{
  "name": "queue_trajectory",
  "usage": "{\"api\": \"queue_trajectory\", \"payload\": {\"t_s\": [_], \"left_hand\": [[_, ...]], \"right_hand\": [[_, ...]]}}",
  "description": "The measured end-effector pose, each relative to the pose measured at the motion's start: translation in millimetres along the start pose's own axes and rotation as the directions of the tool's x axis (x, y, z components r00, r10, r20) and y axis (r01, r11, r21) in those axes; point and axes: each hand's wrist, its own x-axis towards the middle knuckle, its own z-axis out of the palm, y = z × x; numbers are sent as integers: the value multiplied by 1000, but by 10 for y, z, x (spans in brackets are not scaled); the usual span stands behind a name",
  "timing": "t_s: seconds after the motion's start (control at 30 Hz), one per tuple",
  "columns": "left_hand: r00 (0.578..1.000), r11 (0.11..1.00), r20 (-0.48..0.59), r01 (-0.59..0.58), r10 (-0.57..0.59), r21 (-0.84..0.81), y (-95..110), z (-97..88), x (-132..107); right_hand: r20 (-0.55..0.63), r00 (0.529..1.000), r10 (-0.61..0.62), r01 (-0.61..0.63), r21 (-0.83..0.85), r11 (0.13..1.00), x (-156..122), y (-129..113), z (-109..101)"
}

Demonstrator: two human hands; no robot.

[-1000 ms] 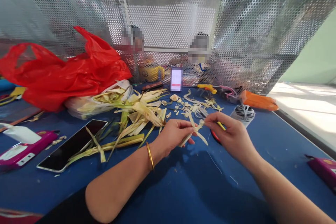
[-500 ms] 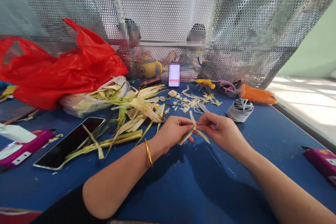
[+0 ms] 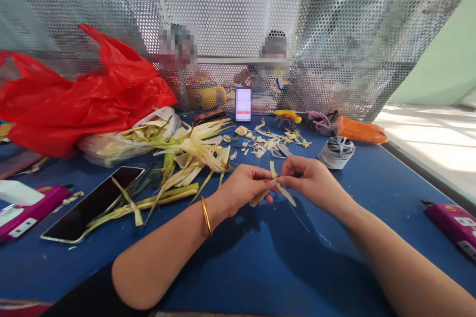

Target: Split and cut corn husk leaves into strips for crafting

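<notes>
Pale strips of corn husk [image 3: 286, 196] meet in a small crossed bundle between my two hands, above the blue table. My left hand [image 3: 243, 185] pinches the bundle from the left, thumb and forefinger closed; a gold bangle circles that wrist. My right hand [image 3: 308, 178] is closed at the bundle's centre, its fingertips pinching the husk strips there. A thin thread [image 3: 299, 220] hangs below the bundle. Part of the strips is hidden behind my fingers. Left of my hands lies a pile of dry corn husks [image 3: 201, 151]; husk scraps [image 3: 266, 143] are scattered just beyond them.
A red plastic bag [image 3: 92, 94] and a dark phone [image 3: 96, 203] are at the left. A spool of thread [image 3: 336, 152] and an orange packet [image 3: 360, 130] stand right. A lit phone [image 3: 243, 105] leans against the perforated metal screen [image 3: 230, 10], with people behind it.
The whole view has shifted slightly, so things appear a little further left. Both hands keep pinching the husk bundle, which has turned slightly between the fingers.
</notes>
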Motion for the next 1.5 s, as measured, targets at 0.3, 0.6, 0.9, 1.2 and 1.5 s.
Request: {"api": "queue_trajectory", "payload": {"t_s": [0.3, 0.6, 0.9, 1.2, 1.5], "left_hand": [[997, 990, -41, 65, -70, -129, 24, -35, 14], [998, 995, -56, 20, -26, -95, -6, -47, 31], [994, 994, 76, 73, -79, 84, 51, -79, -30], [987, 986, 112, 104, -119, 132, 94, -64, -58], [998, 977, 60, 26, -13, -211, 80, -118, -32]], "right_hand": [[1, 964, -265, 251, -321, 913, -6, -22, -181], [202, 775, -599, 619, -434, 655, -2, -20, -101], [102, 948, -302, 303, -1, 953, -27, -42, -10], [162, 953, -255, 235, 137, 962, -42, -66, -29], [-80, 996, -27, 56, 380, 923, -7, 1, 34]]}}
